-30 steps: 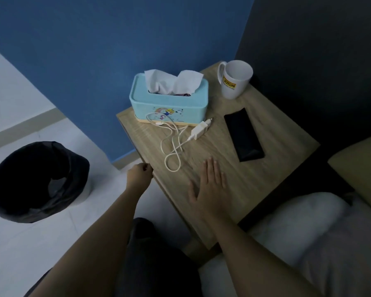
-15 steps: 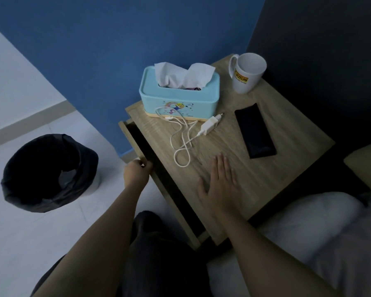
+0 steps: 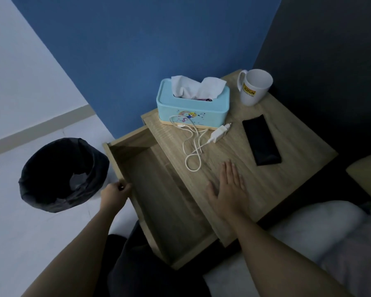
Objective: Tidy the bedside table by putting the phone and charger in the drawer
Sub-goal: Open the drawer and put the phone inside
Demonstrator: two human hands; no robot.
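Note:
The wooden bedside table (image 3: 291, 181) has its drawer (image 3: 159, 189) pulled wide out to the left, and nothing lies inside it. My left hand (image 3: 114, 195) grips the drawer's front edge. My right hand (image 3: 228, 189) lies flat, fingers apart, on the tabletop near its front. A black phone (image 3: 261, 140) lies face up on the top, right of my right hand. The white charger (image 3: 219, 133) with its looped white cable (image 3: 193, 151) rests in front of the tissue box, just beyond my right fingertips.
A light-blue tissue box (image 3: 193, 108) and a white mug (image 3: 254, 86) stand at the back of the table against the blue wall. A black-lined waste bin (image 3: 62, 174) sits on the floor left of the drawer. Bedding (image 3: 308, 232) lies at the lower right.
The drawer has slid from closed to wide out, drawn leftward by my left hand. My right hand stayed flat on the tabletop. Phone and charger have not moved.

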